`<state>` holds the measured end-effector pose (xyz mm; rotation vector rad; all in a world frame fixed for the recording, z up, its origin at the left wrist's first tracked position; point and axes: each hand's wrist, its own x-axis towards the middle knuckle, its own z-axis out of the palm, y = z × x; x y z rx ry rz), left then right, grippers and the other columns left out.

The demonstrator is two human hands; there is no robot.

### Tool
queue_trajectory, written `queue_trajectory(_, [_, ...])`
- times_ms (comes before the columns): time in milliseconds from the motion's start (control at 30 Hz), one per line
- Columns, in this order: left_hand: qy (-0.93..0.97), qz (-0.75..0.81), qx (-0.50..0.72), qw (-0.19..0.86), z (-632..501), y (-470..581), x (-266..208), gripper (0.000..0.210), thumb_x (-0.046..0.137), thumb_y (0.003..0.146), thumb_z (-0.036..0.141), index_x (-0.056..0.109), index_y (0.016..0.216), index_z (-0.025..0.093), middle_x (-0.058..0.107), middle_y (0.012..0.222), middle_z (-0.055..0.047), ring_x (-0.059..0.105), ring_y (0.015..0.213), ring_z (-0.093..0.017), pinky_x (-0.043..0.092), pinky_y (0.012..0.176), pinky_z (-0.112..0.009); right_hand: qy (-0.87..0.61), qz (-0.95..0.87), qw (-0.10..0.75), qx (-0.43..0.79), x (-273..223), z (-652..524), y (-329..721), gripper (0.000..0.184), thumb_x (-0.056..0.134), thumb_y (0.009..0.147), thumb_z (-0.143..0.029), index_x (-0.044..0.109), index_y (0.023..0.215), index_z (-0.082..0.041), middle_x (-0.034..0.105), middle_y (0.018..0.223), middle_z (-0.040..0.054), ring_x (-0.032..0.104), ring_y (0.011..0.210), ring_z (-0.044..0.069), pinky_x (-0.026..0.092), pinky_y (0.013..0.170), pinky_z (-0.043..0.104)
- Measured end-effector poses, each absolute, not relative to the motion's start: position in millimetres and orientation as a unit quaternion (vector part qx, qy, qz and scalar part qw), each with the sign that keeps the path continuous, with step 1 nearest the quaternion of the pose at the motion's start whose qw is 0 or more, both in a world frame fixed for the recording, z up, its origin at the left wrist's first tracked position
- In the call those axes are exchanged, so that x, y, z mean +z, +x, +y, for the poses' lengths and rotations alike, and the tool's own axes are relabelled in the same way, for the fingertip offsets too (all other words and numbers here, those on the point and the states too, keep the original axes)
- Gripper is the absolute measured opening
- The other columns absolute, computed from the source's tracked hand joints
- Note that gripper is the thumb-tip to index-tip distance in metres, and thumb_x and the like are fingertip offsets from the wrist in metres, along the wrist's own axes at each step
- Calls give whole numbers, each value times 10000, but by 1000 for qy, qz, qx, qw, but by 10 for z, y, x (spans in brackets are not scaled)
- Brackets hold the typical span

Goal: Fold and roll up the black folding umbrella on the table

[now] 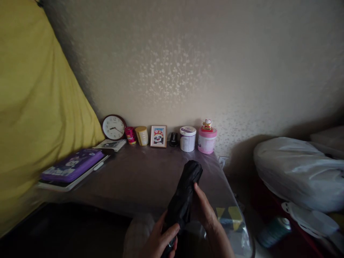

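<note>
A folded black umbrella [182, 197] slants up and away from me over the near part of the table. My left hand [163, 236] is closed around its lower end, by the handle. Against the right side of the folded canopy lies my right hand [205, 209], gripping it with the other fingers hidden behind the cloth. The umbrella's far tip points toward the containers at the back.
Along the table's [129, 179] back edge stand a clock [114, 127], a framed panda picture [158, 137], a white tub [187, 139] and a pink tub [206, 143]. A purple case [72, 166] lies left. White bags [298, 172] and a spray can [275, 231] are at right.
</note>
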<state>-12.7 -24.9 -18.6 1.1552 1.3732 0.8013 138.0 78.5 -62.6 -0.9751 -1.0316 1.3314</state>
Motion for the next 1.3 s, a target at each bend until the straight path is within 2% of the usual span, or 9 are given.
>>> queue_trajectory(133, [517, 593, 308, 535, -295, -178, -197, 467, 478, 814, 506, 511, 1215, 271, 650, 637, 9, 606, 550, -142, 475, 521, -223, -416, -404, 520, 627, -748, 791, 1324, 623, 571, 708, -643, 635, 1087, -153, 705, 848, 88, 664, 760, 241, 518, 688, 357])
queue_trajectory(233, [551, 637, 290, 454, -313, -199, -229, 645, 508, 806, 404, 294, 1398, 264, 711, 879, -39, 668, 751, -196, 524, 650, -271, -437, -390, 537, 607, -828, 795, 1320, 595, 593, 709, -612, 631, 1103, -168, 706, 895, 81, 664, 806, 238, 527, 691, 336])
queue_trajectory(333, [602, 635, 308, 373, -294, -192, -341, 804, 566, 764, 320, 166, 1448, 191, 585, 1261, -87, 550, 1140, -238, 474, 902, -297, -452, -381, 545, 594, -823, 792, 1336, 573, 623, 702, -571, 628, 1116, -175, 695, 990, 75, 646, 913, 244, 521, 765, 344])
queue_trajectory(400, [620, 608, 321, 378, -260, -184, -459, 773, 542, 781, 294, 168, 1449, 184, 500, 1357, -71, 456, 1247, -222, 424, 982, -292, -468, -393, 540, 579, -774, 802, 1363, 544, 628, 709, -547, 627, 1125, -195, 666, 1092, 64, 610, 1013, 244, 494, 845, 356])
queue_trajectory(533, [591, 609, 365, 383, -167, -180, -691, 675, 492, 823, 301, 209, 1434, 256, 450, 1402, -3, 464, 1241, -177, 431, 970, -268, -490, -459, 549, 498, -698, 872, 1436, 479, 635, 716, -506, 642, 1086, -203, 640, 1150, 64, 547, 1113, 241, 423, 949, 375])
queue_trajectory(633, [586, 638, 361, 345, -99, -192, -780, 658, 479, 833, 292, 210, 1432, 242, 435, 1413, 6, 422, 1274, -154, 408, 982, -249, -485, -506, 568, 433, -737, 921, 1454, 444, 634, 712, -498, 655, 1008, -167, 680, 1026, 87, 599, 994, 241, 451, 893, 383])
queue_trajectory(833, [601, 676, 298, 304, -51, -188, -778, 671, 465, 815, 184, 207, 1435, 165, 478, 1376, -70, 474, 1233, -164, 399, 966, -247, -494, -577, 544, 357, -873, 911, 1304, 356, 581, 758, -470, 655, 911, -158, 685, 833, 75, 622, 759, 200, 498, 688, 314])
queue_trajectory(1100, [614, 709, 197, 286, -102, -74, -429, 674, 462, 798, 93, 233, 1429, 151, 579, 1263, -142, 600, 1075, -227, 446, 856, -278, -510, -677, 468, 250, -914, 897, 1100, 214, 542, 797, -340, 645, 908, -189, 655, 858, 51, 626, 757, 185, 496, 700, 306])
queue_trajectory(1300, [625, 716, 181, 252, -86, -27, -737, 660, 400, 844, 107, 134, 1446, 166, 608, 1201, -141, 597, 1058, -235, 439, 838, -291, -550, -711, 407, 163, -833, 877, 1068, 195, 612, 753, -359, 589, 877, -210, 619, 812, 31, 615, 701, 186, 486, 618, 294])
